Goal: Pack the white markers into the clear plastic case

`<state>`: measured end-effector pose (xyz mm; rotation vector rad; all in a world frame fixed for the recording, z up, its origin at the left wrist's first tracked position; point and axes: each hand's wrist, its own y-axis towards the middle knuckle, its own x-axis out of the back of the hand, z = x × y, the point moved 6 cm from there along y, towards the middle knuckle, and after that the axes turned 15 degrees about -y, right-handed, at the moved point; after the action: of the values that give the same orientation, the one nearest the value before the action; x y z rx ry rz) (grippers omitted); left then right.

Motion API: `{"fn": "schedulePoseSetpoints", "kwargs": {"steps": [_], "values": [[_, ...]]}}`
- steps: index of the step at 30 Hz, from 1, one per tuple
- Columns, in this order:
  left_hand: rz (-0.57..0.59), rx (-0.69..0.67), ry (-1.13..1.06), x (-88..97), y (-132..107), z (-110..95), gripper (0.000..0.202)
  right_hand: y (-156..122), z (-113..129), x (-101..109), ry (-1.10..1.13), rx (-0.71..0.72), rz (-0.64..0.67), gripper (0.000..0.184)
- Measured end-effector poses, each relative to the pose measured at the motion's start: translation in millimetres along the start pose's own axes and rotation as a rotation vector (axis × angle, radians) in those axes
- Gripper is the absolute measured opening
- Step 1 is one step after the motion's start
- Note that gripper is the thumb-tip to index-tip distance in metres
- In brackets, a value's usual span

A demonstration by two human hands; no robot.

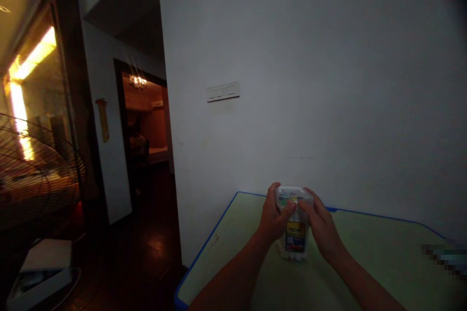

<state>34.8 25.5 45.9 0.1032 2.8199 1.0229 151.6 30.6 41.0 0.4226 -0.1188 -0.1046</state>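
Note:
A small clear plastic container [295, 233] with a white lid and a yellow and blue label stands upright on the pale green table [383, 252]. My left hand [273, 218] wraps round its left side, thumb across the top near the lid. On the right side my right hand [321, 227] grips it, fingers curled onto the lid. Both forearms reach in from the bottom of the view.
The table has a blue rim [204, 252] and stands against a white wall with a switch plate [223, 91]. To the left is a dark doorway [146, 131] into a lit room, a fan's wire cage [36, 175] and a white box [44, 265] on the dark floor.

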Motion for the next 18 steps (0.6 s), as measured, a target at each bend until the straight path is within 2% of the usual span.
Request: {"fn": "schedulePoseSetpoints", "kwargs": {"steps": [4,8,18], "values": [[0.017,-0.001,0.011,-0.9,-0.8,-0.3,0.058,2.3,-1.1,1.4,-0.013,-0.089,-0.058,0.066],[0.035,-0.001,-0.010,-3.8,-2.1,-0.4,0.058,0.0,-1.5,-1.9,0.088,-0.172,-0.029,0.064],[0.034,0.021,-0.076,-8.2,-3.7,0.2,0.057,-5.5,7.7,-4.2,0.214,-0.253,-0.045,0.066]]}}
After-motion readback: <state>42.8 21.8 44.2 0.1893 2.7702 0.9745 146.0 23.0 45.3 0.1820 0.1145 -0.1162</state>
